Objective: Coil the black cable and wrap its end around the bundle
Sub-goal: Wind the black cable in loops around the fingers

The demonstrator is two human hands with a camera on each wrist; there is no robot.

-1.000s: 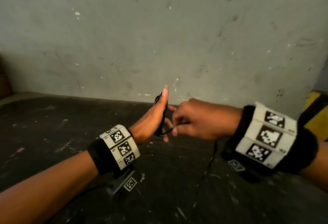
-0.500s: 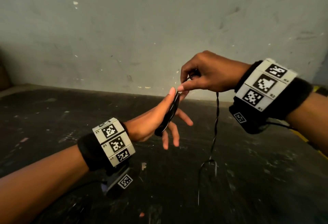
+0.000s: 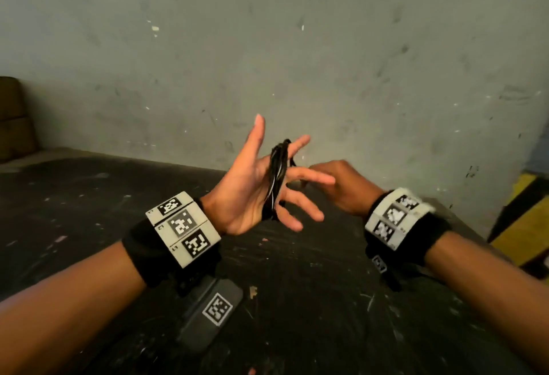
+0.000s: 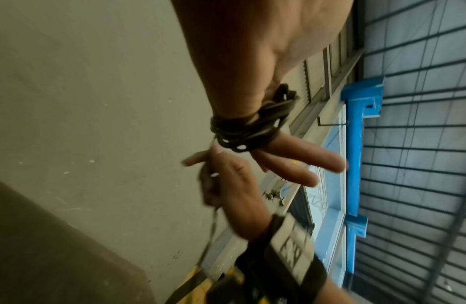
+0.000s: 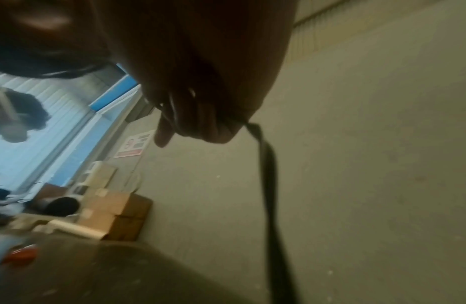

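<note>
My left hand [image 3: 246,190] is raised above the dark table, palm turned up and to the right, with its fingers straight and spread. The black cable [image 3: 277,178] is wound in several loops around those fingers, below the knuckles. My right hand [image 3: 341,187] is blurred just behind the left fingertips. In the left wrist view the coil [image 4: 242,131] circles the fingers, and the right hand [image 4: 231,185] pinches the loose strand right beside it. That strand hangs down from the curled right hand [image 5: 200,92] as a taut cable [image 5: 269,185].
A dark scuffed table [image 3: 297,300] lies below both arms, against a grey wall [image 3: 267,47]. A yellow and black striped edge [image 3: 528,211] is at the right, a brown box [image 3: 12,119] at the far left. Cardboard boxes [image 5: 117,214] stand by the wall.
My right hand has dropped from above the left fingertips to behind the left fingers, taking the strand with it. The left hand has risen and spread its fingers wider.
</note>
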